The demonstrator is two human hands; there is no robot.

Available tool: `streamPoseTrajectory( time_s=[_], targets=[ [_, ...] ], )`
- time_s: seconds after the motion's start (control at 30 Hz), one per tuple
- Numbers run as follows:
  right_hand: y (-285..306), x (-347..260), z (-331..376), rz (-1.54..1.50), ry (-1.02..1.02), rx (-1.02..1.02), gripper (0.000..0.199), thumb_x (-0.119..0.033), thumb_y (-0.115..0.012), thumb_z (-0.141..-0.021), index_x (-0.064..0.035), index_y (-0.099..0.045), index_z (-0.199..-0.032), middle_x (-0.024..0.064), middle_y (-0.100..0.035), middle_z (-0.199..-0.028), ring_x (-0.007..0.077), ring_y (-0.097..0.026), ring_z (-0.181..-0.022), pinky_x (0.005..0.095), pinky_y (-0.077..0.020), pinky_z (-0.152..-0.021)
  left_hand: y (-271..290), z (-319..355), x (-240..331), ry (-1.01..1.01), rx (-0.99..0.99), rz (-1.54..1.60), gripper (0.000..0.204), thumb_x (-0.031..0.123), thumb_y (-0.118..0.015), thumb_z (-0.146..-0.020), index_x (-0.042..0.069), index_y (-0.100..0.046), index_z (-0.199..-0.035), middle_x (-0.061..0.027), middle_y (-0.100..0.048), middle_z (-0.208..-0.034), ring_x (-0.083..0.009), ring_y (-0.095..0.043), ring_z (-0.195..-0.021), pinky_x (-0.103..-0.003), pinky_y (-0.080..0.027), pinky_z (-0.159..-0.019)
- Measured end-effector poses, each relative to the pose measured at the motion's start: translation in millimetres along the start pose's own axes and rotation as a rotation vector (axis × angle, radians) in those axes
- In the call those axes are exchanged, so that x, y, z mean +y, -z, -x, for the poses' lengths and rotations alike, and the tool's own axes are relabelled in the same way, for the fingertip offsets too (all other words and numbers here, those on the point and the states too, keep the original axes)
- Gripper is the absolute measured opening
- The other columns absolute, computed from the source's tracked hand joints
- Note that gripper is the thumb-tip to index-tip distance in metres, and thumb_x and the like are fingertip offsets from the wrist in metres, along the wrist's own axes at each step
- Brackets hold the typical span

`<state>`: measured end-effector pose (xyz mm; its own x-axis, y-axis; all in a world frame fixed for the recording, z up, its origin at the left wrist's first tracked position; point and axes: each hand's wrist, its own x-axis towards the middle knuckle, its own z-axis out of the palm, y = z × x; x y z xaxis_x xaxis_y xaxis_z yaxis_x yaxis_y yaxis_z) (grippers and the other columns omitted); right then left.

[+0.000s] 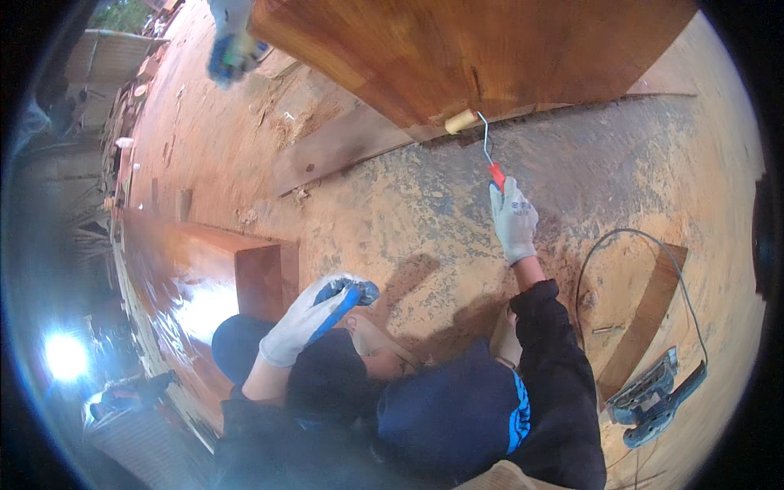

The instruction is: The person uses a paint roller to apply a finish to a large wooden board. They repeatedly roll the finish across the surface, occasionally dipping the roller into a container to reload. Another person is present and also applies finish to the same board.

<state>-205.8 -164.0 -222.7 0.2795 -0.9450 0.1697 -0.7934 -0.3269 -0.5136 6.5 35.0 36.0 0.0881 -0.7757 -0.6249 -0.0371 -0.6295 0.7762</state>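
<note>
The gloved right hand [514,222] is gripping a yellow-sleeved paint roller [462,122] by its red handle [497,175]; the roller is sitting at the near edge of a brown wooden slab [474,57]. Well apart, the left hand [314,320] is curling; whether it is holding anything, I cannot tell. A glossy wooden block [208,265] is lying at left, a power tool [651,396] at lower right, and another person's glove [233,51] is showing at upper left

The roller [461,122] is yellow, its handle [497,175] red, the wood [465,53] orange-brown.
</note>
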Motion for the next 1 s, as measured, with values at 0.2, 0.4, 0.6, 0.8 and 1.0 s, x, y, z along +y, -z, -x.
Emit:
streamPoseTrajectory(
  time_s=[0.2,0.4,0.6,0.8,1.0],
  targets=[
    [33.9,-15.5,-37.5,0.214,0.531,0.202,0.039,-0.032,-0.064,-0.086,-0.0147,-0.058,-0.12,0.0041,-0.056,-0.071,0.0209,-0.058,-0.057,0.034,-0.0457,-0.05,17.2,66.7,15.6,-0.293,0.555,-0.25,0.036,0.03,-0.053,-0.091,-0.004,-0.061,-0.101,-0.0148,-0.06,-0.105,-0.0248,-0.058,-0.101,-0.036,-0.043,-0.093],
    [90.6,15.6,-102.9,0.49,0.682,0.07,0.045,-0.04,-0.059,-0.087,-0.017,-0.055,-0.125,0.0016,-0.054,-0.074,0.0174,-0.058,-0.063,0.0326,-0.0473,-0.053,69.2,156.6,13.3,-0.327,0.899,-0.579,0.021,0.019,-0.054,-0.087,0.001,-0.061,-0.096,-0.0096,-0.059,-0.098,-0.0192,-0.057,-0.088,-0.029,-0.047,-0.077],
    [70.1,-29.0,-117.0,0.528,0.948,0.009,0.033,-0.039,-0.059,-0.086,-0.0138,-0.058,-0.108,0.0031,-0.054,-0.077,0.0192,-0.059,-0.068,0.0339,-0.0474,-0.054,71.6,109.1,-80.8,-0.361,0.983,0.481,0.028,0.024,-0.051,-0.095,-0.001,-0.057,-0.108,-0.009,-0.059,-0.099,-0.0199,-0.058,-0.09,-0.034,-0.048,-0.085],
    [148.9,-88.7,-114.2,0.666,0.983,-0.02,0.036,-0.027,-0.065,-0.081,-0.0118,-0.058,-0.112,0.003,-0.05,-0.081,0.0194,-0.058,-0.07,0.0343,-0.0464,-0.055,63.1,98.2,-111.0,-0.346,0.726,0.561,0.033,0.029,-0.048,-0.098,0.0,-0.055,-0.11,-0.0104,-0.06,-0.099,-0.0207,-0.06,-0.092,-0.037,-0.047,-0.087],
    [96.2,-125.1,-104.7,0.856,1.192,-0.301,0.027,-0.013,-0.055,-0.083,-0.0048,-0.055,-0.109,0.0051,-0.055,-0.088,0.0187,-0.061,-0.073,0.0312,-0.05,-0.054,63.7,68.3,-127.1,-0.303,0.592,0.538,0.037,0.032,-0.046,-0.099,-0.001,-0.056,-0.111,-0.0103,-0.062,-0.099,-0.0172,-0.059,-0.091,-0.029,-0.045,-0.081]
  ],
)
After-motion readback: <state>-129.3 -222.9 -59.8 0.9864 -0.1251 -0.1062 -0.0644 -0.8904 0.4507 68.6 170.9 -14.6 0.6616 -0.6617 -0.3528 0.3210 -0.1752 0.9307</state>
